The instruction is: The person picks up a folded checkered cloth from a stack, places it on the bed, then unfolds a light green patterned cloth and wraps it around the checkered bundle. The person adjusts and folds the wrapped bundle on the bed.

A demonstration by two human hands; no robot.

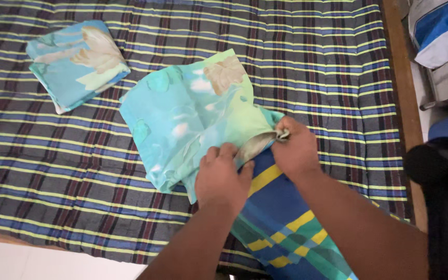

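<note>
Turquoise pillowcase lies on the checked bed, half drawn over a blue-yellow pillow. Left hand is tucked inside its mouth, grip hidden; right hand pinches the hem. Next, probably pulling further.

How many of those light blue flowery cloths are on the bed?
2. One folded light blue cloth lies at the far left of the striped bed cover. The other cloth is in the middle, held by the left hand and right hand. None looks hidden.
</note>
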